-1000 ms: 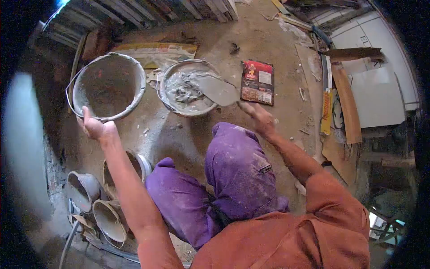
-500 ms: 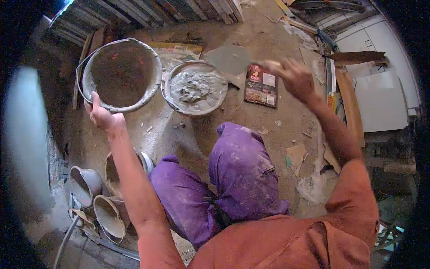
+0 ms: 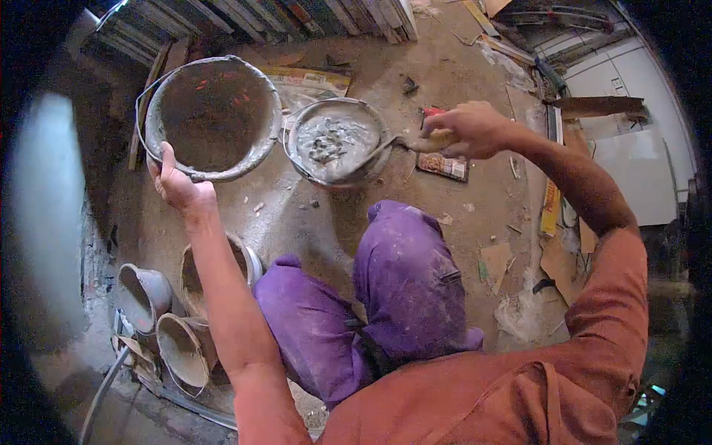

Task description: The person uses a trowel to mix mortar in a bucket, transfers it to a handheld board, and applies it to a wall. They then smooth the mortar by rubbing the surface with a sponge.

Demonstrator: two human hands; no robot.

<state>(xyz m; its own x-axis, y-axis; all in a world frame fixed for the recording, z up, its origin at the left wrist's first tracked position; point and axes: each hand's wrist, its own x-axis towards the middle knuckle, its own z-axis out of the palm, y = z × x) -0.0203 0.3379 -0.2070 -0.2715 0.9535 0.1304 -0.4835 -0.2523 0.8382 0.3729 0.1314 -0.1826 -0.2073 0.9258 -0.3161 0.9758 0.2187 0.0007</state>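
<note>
My left hand [image 3: 178, 182] is closed on the near rim of a large round bucket [image 3: 153, 122] with a wire handle. Its inside is brown with a few reddish marks. To its right stands a smaller bucket [image 3: 297, 165] holding wet grey mortar [image 3: 334, 137], its surface lumpy. My right hand [image 3: 478, 130] grips the handle of a trowel [image 3: 404, 142] from the right. The trowel's blade lies low over the smaller bucket's right side, at least partly in the mortar.
A printed packet [image 3: 445, 167] lies under my right hand. Several dirty buckets [image 3: 180, 356] stand at the lower left beside a hose [image 3: 104, 397]. Stacked boards [image 3: 259, 18] line the back. Cardboard scraps [image 3: 495, 263] and plastic litter the floor at right.
The trowel has swung from above and right of the mortar bucket down to its right side. My right hand lowered slightly; my left hand keeps its hold on the large bucket.
</note>
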